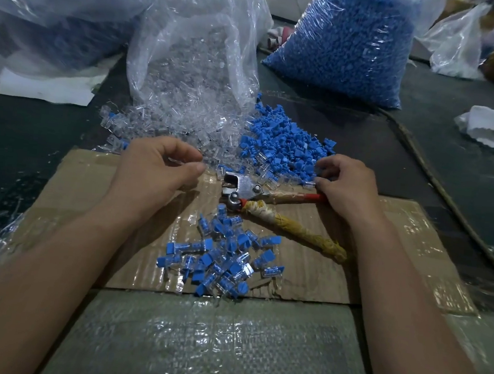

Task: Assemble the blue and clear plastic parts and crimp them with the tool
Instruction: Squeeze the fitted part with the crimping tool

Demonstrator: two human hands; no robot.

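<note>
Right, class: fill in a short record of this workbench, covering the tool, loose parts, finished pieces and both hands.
tool: metal crimping pliers, red and yellow-wrapped handles, on brown cardboard sheet
loose parts: pile of clear plastic shells; pile of blue plastic inserts
finished: assembled blue-and-clear pieces, heaped on cardboard
left hand: curled at clear pile, grip unclear
right hand: curled at blue pile, grip unclear

The person's left forearm (62, 247) and right forearm (405, 280) are bare and reach forward from the lower corners, angling inward, with the wrists low and well apart. The left hand (154, 166) is palm-down with its fingers curled and the thumb (193, 168) stretched toward the forefinger as in a pinch. The right hand (345, 184) is likewise knuckles-up, fingers tucked under; whether either pinches anything is unclear.
</note>
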